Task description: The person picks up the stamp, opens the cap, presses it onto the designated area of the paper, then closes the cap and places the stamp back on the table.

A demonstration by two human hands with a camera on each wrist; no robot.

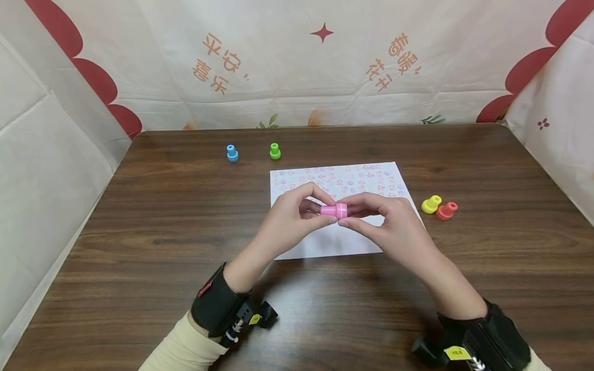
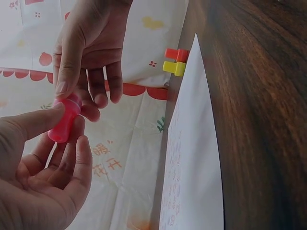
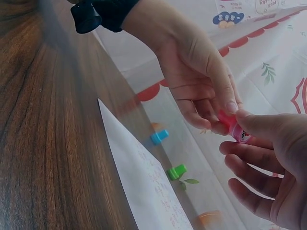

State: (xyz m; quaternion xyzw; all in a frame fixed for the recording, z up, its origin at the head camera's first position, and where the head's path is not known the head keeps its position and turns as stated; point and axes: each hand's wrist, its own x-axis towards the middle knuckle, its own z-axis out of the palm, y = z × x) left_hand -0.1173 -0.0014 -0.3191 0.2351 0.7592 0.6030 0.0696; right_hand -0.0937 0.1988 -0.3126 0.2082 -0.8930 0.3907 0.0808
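Both hands meet over the paper, holding a pink stamp (image 1: 335,210) lying sideways between them. My left hand (image 1: 297,212) pinches its narrow handle end between thumb and fingers. On the wider end, my right hand (image 1: 394,222) has thumb and fingertips at the rim. The right wrist view shows dark marks on the round end face of the pink stamp (image 3: 241,134). Beneath the hands lies a white sheet of paper (image 1: 334,242), its far part covered with rows of small red and purple prints. The hands hide the middle of the sheet.
A blue stamp (image 1: 232,153) and a green stamp (image 1: 275,152) stand near the table's far edge. Right of the paper, a yellow stamp (image 1: 431,204) and a red stamp (image 1: 447,211) sit close together. The brown wooden table (image 1: 162,247) is backed by a printed white cloth (image 1: 287,62).
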